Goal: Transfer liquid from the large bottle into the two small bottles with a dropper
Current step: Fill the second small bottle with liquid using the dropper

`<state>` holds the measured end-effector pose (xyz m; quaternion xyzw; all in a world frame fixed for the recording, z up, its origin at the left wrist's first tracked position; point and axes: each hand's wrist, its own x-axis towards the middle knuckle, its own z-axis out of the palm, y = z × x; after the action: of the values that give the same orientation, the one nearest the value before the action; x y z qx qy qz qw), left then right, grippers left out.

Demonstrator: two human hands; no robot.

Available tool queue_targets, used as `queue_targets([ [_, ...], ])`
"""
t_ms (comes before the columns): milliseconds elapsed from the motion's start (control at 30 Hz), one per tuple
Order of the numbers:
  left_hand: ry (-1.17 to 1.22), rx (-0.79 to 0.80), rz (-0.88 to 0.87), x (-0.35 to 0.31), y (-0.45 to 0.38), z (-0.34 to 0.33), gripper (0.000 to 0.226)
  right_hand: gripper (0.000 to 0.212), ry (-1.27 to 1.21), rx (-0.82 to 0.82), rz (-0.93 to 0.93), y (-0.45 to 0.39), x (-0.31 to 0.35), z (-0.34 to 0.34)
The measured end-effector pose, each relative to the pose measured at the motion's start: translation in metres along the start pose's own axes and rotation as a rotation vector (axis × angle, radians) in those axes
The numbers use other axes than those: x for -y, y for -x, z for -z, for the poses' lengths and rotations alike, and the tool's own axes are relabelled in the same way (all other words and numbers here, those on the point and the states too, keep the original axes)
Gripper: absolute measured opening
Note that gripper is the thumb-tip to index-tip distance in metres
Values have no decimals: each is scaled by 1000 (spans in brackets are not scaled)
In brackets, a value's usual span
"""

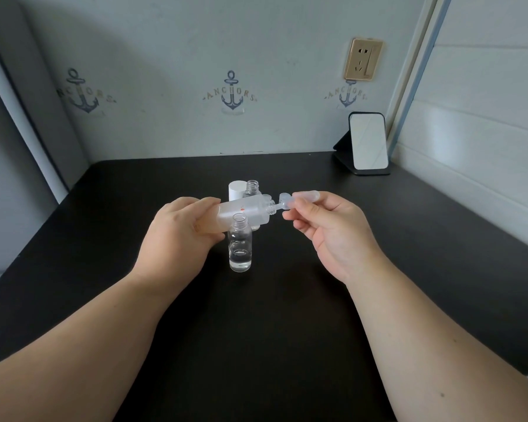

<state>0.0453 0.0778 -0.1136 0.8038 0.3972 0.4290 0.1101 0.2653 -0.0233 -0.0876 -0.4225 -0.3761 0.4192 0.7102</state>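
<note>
My left hand holds the large frosted bottle tipped almost flat above the table, its open neck pointing right. My right hand pinches a clear plastic dropper, and the dropper's tip sits inside the bottle's neck. A small clear glass bottle stands open just in front of the large bottle, with a little clear liquid at its bottom. A second small open bottle stands behind, partly hidden by the large one.
A white cap stands next to the rear small bottle. The black table meets a wall at the back and on the right. A small mirror on a black stand sits at the back right corner.
</note>
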Motion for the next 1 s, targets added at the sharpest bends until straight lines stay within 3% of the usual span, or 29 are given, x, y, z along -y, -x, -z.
queue_targets([
  [467, -24, 16, 62, -1, -1, 2, 52, 24, -58, -32, -8, -4, 4, 8],
  [600, -19, 19, 93, 0, 0, 2, 52, 9, -143, -95, -21, -5, 8, 13],
  [767, -25, 6, 130, 1, -2, 5, 53, 18, -285, -205, -21, -6, 12, 20],
  [933, -10, -34, 178, -1, -2, 9, 52, 12, -458, -348, -24, -9, 13, 27],
  [1000, -17, -39, 202, -2, -2, 10, 51, 25, -473, -364, -9, -10, 13, 30],
])
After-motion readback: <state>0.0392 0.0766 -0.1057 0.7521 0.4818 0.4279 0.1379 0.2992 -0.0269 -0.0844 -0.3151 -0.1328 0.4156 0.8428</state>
